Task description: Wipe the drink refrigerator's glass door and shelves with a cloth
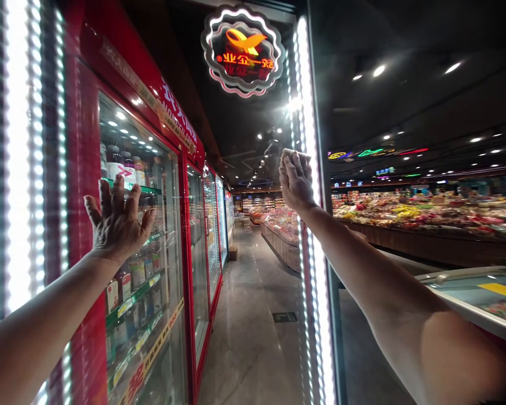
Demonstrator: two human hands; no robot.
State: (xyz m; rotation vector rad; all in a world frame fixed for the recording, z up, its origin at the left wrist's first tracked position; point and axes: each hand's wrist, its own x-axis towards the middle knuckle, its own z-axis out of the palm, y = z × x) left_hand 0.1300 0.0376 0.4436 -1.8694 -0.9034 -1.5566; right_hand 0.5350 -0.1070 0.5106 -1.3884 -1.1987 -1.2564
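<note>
My left hand (120, 222) is raised with its fingers spread and holds nothing. It seems to lie flat against a clear glass pane in front of me, though contact is hard to make out. Up at the pane's right side, my right hand (297, 185) presses a light-brown cloth (287, 153) flat, beside a bright vertical LED strip (316, 242). Part of the cloth is hidden under my fingers. A scalloped logo (244, 53) with reversed lettering shows at the top of the pane.
Beyond the glass on the left stands a red drinks cooler (189, 236) with bottles on shelves. A shiny aisle floor (244, 349) runs into the distance. To the right are a long produce display (405, 219) and a glass-topped chest freezer (451, 275).
</note>
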